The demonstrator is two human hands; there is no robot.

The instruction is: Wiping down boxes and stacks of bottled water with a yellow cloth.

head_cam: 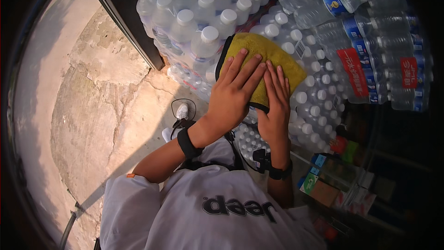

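Note:
A folded yellow microfibre cloth [277,53] with black edging is in front of shrink-wrapped packs of water bottles. My left hand [234,83] lies over its left part, fingers stretched together across the pile. Beside it, my right hand [275,100] holds the lower right part, fingers also laid along the top. The fingertips of both hands nearly meet; the thumbs are mostly hidden. I cannot tell whether the cloth touches the bottles below. Closest to the cloth are the white-capped bottle pack [185,17] at left and another bottle pack [314,80] at right.
More wrapped bottles [360,59] lie sideways at the upper right. A dark door frame [128,17] borders sunlit cracked concrete [93,111] on the left. Small boxes [322,187] stand at the lower right. A white shoe [182,111] shows on the floor.

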